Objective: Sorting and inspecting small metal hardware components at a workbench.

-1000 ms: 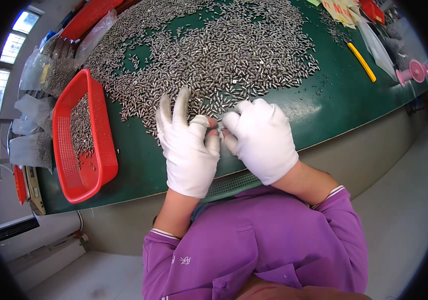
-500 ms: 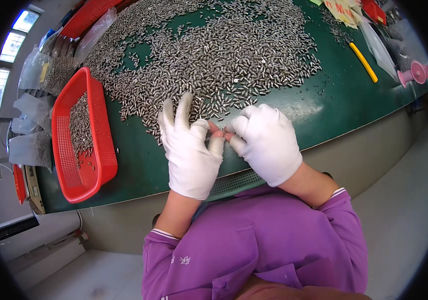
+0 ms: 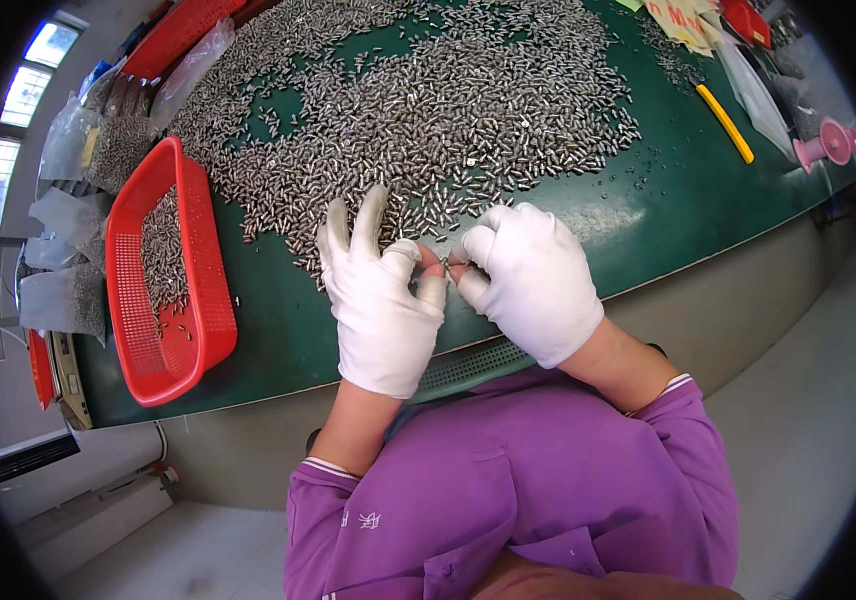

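Observation:
Both my hands wear white gloves with bare thumb and index fingertips, and they meet over the near edge of the green table. My left hand (image 3: 380,310) is closed in a pinch at thumb and index, its other fingers stretched toward the pile. Opposite it, my right hand (image 3: 533,285) pinches too, its remaining fingers curled in. Between the fingertips sits a small metal part (image 3: 445,262), mostly covered and too small to make out fully. Just beyond lies a wide pile of small silvery cylindrical metal parts (image 3: 448,120).
Left of my hands stands a red plastic basket (image 3: 213,300) partly filled with such metal parts. Clear bags (image 3: 63,300) of parts line the left side. A yellow strip (image 3: 726,123) and a pink spool-like piece (image 3: 828,147) lie at the right. A green perforated tray (image 3: 478,368) shows below the table edge.
My right hand has shifted very slightly, its curled fingers tilting a little. The left hand keeps its pinch in nearly the same place.

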A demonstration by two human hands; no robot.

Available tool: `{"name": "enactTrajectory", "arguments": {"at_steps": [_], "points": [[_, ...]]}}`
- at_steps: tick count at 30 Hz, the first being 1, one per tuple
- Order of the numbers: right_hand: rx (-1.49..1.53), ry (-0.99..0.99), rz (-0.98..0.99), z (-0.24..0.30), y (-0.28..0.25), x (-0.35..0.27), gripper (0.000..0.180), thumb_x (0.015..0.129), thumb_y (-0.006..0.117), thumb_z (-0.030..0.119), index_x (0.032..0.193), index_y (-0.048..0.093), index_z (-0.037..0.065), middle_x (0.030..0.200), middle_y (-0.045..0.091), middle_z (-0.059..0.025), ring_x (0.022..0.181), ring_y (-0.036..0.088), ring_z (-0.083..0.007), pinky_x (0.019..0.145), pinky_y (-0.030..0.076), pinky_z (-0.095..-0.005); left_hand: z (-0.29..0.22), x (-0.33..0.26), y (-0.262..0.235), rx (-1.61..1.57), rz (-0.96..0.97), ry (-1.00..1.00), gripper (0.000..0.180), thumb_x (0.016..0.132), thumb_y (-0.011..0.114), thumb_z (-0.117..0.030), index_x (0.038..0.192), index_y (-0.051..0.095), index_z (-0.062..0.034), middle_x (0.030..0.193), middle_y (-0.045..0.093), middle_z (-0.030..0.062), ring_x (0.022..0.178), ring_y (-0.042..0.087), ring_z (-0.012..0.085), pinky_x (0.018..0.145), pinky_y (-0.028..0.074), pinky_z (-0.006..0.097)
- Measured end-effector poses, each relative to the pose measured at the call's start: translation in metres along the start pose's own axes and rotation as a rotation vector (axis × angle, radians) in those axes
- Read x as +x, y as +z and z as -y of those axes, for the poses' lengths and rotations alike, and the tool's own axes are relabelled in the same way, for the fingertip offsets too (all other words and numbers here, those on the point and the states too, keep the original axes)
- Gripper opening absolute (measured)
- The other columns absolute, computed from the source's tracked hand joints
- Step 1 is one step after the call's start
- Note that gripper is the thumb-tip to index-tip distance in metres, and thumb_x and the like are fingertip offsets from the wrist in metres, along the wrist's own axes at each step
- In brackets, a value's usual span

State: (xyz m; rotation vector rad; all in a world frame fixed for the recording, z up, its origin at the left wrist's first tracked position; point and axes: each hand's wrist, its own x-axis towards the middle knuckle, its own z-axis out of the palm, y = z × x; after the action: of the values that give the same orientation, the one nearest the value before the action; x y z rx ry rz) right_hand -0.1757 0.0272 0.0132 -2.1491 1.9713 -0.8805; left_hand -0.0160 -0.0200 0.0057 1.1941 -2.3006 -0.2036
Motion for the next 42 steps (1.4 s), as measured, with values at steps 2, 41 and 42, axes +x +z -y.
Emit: {"name": "enactTrajectory", "arguments": {"at_steps": [2, 41, 42], "points": [[0.007, -0.003, 0.003, 0.0, 0.0, 0.0, 0.011, 0.076, 0.074, 0.018, 0.084, 0.071, 0.012, 0.084, 0.064, -0.0052, 0.083, 0.063, -0.0288, 0.074, 0.052, -0.0426, 0.0, 0.0, 0.0, 0.001, 0.001, -0.002, 0.016, 0.072, 0.077, -0.006, 0.083, 0.065, -0.0071, 0.149, 0.05, 0.0166, 0.14, 0.039, 0.0503, 0.113, 0.036, 0.056], [-0.658, -0.107, -0.195, -0.09, -0.077, -0.032, 0.013, 0.076, 0.07, 0.017, 0.089, 0.067, 0.019, 0.087, 0.063, 0.0002, 0.081, 0.063, -0.0219, 0.069, 0.05, -0.0375, 0.0, -0.003, -0.008, 0.027, 0.001, 0.148, 0.031, 0.069, 0.08, -0.009, 0.098, 0.071, -0.0156, 0.145, 0.051, 0.0193, 0.133, 0.042, 0.0529, 0.112, 0.032, 0.066], [-0.62, -0.027, -0.257, -0.102, -0.081, -0.036, 0.014, 0.074, 0.076, 0.016, 0.086, 0.069, 0.018, 0.089, 0.066, -0.0007, 0.081, 0.064, -0.0245, 0.069, 0.051, -0.0381, 0.002, -0.004, -0.005, 0.032, -0.003, 0.153, 0.027, 0.07, 0.079, -0.008, 0.094, 0.069, -0.0135, 0.145, 0.052, 0.0187, 0.134, 0.041, 0.0534, 0.112, 0.033, 0.066]]}}
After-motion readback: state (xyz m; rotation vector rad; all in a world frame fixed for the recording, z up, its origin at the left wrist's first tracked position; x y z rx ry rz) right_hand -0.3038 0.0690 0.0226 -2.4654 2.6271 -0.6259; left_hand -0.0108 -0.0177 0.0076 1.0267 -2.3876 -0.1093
